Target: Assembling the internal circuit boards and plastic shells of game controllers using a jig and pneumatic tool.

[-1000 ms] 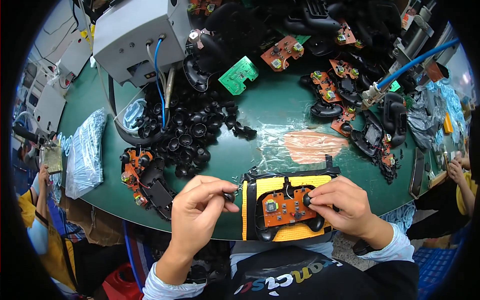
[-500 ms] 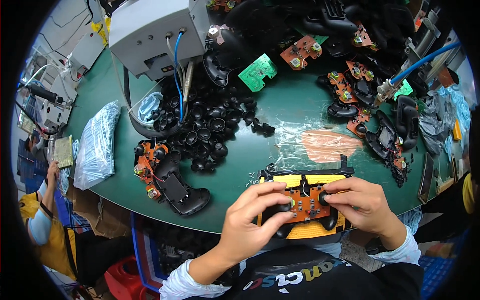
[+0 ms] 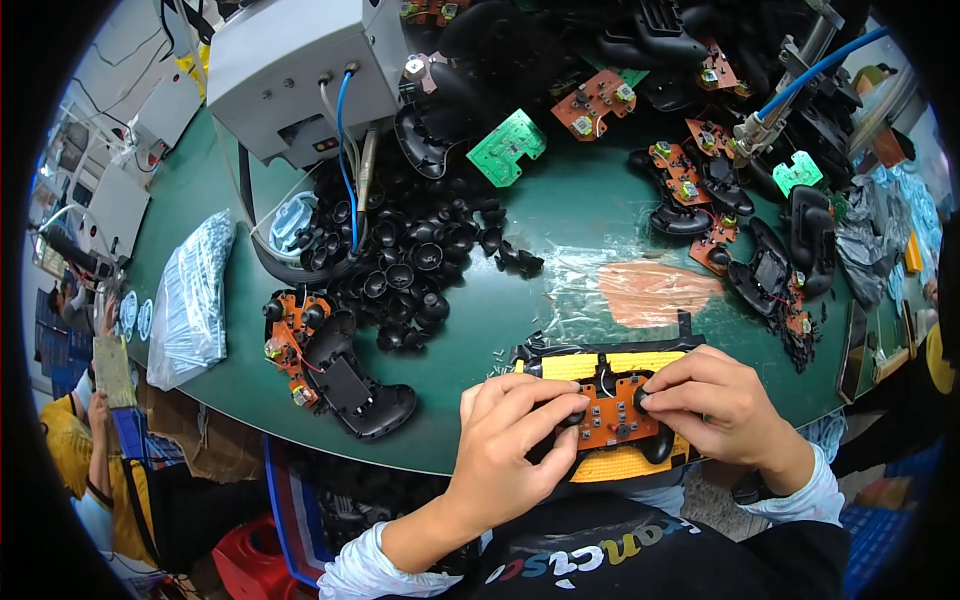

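Orange at four o'clock, the circuit board (image 3: 607,421) I watched had a left cap (image 3: 573,416) pinched by the left hand (image 3: 508,435) at nine, a right cap (image 3: 641,399) by the right hand (image 3: 725,405) at two, neither yet released.

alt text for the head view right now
A person's left hand and right hand each pinch a round black plastic cap at either side of an orange circuit board in a black plastic controller shell on a yellow textured pad. Beyond, a heap of black dome-shaped caps covers part of a green table beside a grey boxy machine.
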A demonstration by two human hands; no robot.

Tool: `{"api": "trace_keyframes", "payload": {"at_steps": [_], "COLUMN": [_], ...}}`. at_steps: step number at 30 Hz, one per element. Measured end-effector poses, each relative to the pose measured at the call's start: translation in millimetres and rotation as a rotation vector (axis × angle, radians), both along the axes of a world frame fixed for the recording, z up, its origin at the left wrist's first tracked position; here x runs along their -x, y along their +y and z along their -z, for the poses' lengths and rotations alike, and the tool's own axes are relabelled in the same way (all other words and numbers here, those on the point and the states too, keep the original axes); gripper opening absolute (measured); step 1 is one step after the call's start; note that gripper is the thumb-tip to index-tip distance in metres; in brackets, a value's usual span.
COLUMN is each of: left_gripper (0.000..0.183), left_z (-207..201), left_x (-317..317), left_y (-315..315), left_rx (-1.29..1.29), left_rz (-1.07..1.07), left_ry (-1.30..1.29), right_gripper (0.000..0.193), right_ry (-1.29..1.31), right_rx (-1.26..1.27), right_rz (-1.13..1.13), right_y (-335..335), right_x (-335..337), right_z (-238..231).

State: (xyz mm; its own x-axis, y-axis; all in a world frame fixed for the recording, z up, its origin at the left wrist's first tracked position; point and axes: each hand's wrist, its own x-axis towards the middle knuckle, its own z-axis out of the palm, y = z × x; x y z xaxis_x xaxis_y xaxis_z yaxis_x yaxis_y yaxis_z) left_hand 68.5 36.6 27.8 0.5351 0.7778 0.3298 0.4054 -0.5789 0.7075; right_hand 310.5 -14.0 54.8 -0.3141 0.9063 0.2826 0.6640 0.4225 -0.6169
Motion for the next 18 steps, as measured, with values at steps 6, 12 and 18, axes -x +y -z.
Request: {"api": "trace_keyframes", "payload": {"at_steps": [6,12,18], "left_gripper": [0.029,0.027,0.029], "left_z": [-3.3,-5.7,-0.3], "left_x": [1.7,1.5,-1.3], "left_y": [-5.4,1.2,2.5], "left_rx": [-0.022,-0.073,-0.072], "left_rz": [-0.028,-0.037,-0.017], "left_ry": [0.055,-0.040,0.032], "right_gripper": [0.022,0.021,0.021], "right_ry": [0.008,0.006,0.012], "right_rx": [0.025,0.049,0.049], "right_rz": [0.061,0.058,0.055], "right_y": [-0.6,0.0,-1.4], "right_x": [6.1,4.2,3.1], "right_z": [-3.5,-4.3,-2.5]}}
